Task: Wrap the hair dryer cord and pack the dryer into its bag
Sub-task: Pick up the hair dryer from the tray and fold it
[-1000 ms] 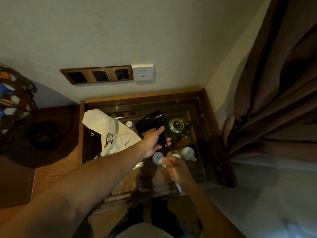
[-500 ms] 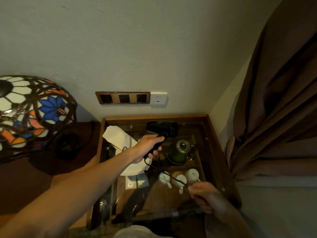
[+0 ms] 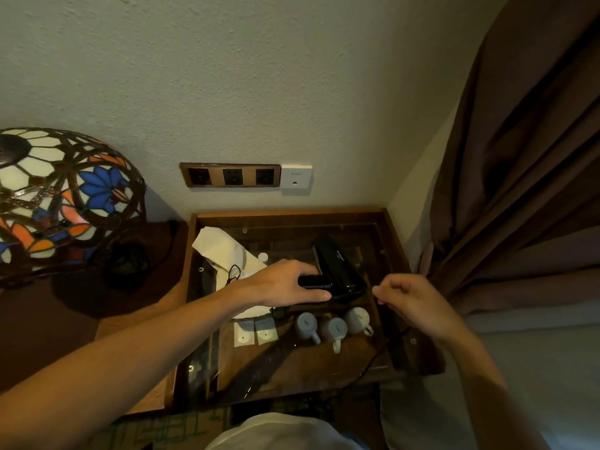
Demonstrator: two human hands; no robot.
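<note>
The black hair dryer lies low over the glass-topped table, barrel pointing away from me. My left hand grips its folded handle, thumb underneath and fingers on top. To the right of the dryer, my right hand has curled fingers that pinch the thin black cord. From there the cord trails down past the table's front right corner. The white drawstring bag lies crumpled on the glass at the left, partly under my left wrist.
A stained-glass lamp stands on the wooden surface at the left. Wall sockets sit above the table. Three cups rest under the glass. A brown curtain hangs at the right.
My left hand has brought the dryer down and turned it flat over the glass. My right hand has risen to the dryer's right side. The view has shifted slightly.
</note>
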